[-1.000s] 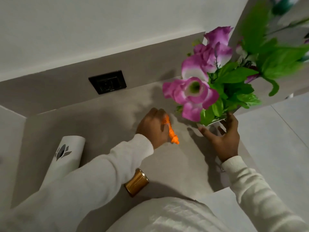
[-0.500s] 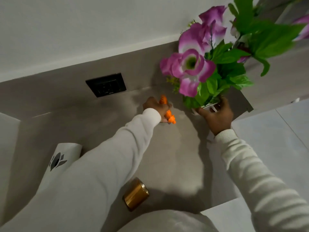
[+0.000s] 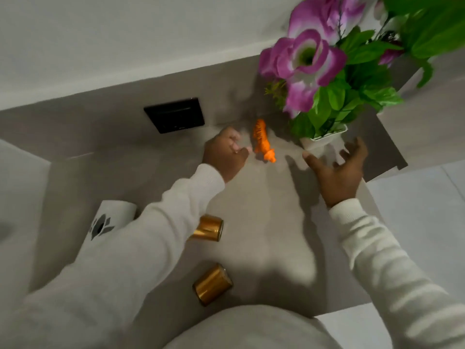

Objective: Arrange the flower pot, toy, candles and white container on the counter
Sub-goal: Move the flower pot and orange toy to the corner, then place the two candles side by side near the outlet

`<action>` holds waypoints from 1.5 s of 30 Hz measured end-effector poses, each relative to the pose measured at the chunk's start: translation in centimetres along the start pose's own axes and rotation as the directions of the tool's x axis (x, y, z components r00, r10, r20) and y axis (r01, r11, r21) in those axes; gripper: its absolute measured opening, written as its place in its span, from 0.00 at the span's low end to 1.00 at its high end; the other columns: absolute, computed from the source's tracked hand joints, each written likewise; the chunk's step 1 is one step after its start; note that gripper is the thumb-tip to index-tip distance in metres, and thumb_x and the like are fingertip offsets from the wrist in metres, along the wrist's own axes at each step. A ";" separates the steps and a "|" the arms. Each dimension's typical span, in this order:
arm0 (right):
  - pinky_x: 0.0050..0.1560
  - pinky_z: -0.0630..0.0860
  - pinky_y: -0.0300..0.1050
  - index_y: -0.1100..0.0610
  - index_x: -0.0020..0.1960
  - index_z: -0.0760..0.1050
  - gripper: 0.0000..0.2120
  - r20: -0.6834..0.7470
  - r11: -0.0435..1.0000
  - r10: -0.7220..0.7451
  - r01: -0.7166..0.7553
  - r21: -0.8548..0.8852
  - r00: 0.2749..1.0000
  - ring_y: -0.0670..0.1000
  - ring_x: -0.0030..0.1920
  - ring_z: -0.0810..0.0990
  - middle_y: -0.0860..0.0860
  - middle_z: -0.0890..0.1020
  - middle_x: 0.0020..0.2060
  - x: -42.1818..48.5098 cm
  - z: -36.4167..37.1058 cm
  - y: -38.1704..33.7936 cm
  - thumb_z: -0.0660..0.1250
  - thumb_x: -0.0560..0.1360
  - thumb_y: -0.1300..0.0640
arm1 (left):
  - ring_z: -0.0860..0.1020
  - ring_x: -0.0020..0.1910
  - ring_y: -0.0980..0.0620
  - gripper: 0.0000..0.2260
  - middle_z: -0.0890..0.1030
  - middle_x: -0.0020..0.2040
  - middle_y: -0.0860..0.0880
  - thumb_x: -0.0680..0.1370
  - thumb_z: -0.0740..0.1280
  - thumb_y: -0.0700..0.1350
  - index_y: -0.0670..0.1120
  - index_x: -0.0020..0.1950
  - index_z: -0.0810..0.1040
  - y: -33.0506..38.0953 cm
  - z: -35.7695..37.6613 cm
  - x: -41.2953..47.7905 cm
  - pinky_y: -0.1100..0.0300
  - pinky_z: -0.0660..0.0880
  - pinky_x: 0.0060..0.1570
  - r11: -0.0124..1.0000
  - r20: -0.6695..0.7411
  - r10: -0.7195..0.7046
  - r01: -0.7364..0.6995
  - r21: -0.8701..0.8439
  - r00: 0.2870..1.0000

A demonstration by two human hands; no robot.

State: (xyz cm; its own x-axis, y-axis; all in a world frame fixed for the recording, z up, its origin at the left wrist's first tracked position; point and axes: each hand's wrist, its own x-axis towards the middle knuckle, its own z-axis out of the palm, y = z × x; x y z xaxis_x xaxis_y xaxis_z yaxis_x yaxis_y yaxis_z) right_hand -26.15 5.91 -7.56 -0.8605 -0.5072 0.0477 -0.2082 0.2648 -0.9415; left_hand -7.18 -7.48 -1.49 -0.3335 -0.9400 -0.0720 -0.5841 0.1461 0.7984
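— What lies at left?
— The white container (image 3: 110,220), then two gold candles (image 3: 208,227) on the counter (image 3: 264,222).
— And the hands?
— Left hand (image 3: 224,155) loosely curled, seemingly empty, beside the orange toy (image 3: 263,140). Right hand (image 3: 338,170) spread wide, near the flower pot (image 3: 323,141).

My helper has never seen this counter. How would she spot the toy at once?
Start at the flower pot with purple blooms at the counter's back. Just left of it lies the toy: small, bright orange, unlike the gold candles nearer the front.
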 end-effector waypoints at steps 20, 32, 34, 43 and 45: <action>0.41 0.76 0.42 0.53 0.45 0.82 0.17 0.968 0.744 0.058 0.635 -0.206 0.246 0.48 0.41 0.80 0.47 0.82 0.39 -12.0 11.3 -7.5 0.80 0.61 0.46 | 0.75 0.53 0.51 0.27 0.77 0.55 0.53 0.64 0.74 0.60 0.54 0.59 0.72 -10.4 -5.0 -20.0 0.56 0.78 0.53 0.922 0.314 -0.133 0.002 0.387 0.940; 0.50 0.75 0.30 0.50 0.55 0.80 0.25 0.710 0.960 -0.224 0.276 0.043 0.668 0.39 0.49 0.81 0.43 0.85 0.48 -12.2 8.1 -2.9 0.83 0.60 0.54 | 0.80 0.51 0.56 0.26 0.81 0.52 0.55 0.61 0.81 0.48 0.54 0.54 0.75 -12.7 -5.3 -17.8 0.71 0.78 0.47 0.978 -0.190 -0.132 0.097 -0.185 0.973; 0.52 0.74 0.29 0.51 0.57 0.80 0.26 0.673 0.967 -0.225 0.245 0.067 0.705 0.38 0.51 0.81 0.42 0.84 0.50 -12.7 8.0 -2.5 0.83 0.62 0.56 | 0.80 0.52 0.54 0.26 0.81 0.54 0.54 0.62 0.81 0.48 0.54 0.56 0.75 -12.7 -5.2 -17.5 0.71 0.78 0.49 0.978 -0.192 -0.129 0.092 -0.190 0.973; 0.55 0.74 0.29 0.47 0.62 0.78 0.27 0.536 0.979 -0.205 0.171 0.113 0.819 0.38 0.57 0.79 0.38 0.82 0.55 -15.0 9.2 -1.3 0.81 0.65 0.50 | 0.76 0.57 0.56 0.26 0.79 0.59 0.54 0.66 0.79 0.47 0.53 0.61 0.74 -13.7 -4.4 -16.2 0.69 0.72 0.54 0.960 -0.264 -0.230 0.175 -0.218 0.937; 0.54 0.74 0.28 0.46 0.61 0.78 0.26 0.523 0.980 -0.197 0.161 0.114 0.829 0.38 0.56 0.79 0.36 0.82 0.54 -14.4 10.4 -1.8 0.81 0.65 0.50 | 0.77 0.58 0.53 0.26 0.80 0.59 0.52 0.66 0.79 0.46 0.51 0.61 0.75 -13.6 -4.6 -14.1 0.62 0.74 0.57 0.951 -0.284 -0.251 0.181 -0.251 0.925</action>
State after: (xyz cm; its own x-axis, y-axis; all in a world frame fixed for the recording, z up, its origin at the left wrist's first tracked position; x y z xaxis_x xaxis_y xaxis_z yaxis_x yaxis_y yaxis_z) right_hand -8.54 4.20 -10.06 -0.4291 -0.9019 0.0506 -0.2900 0.0845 -0.9533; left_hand 8.87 2.37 -8.62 0.0486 -0.9940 -0.0975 -0.4298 -0.1089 0.8963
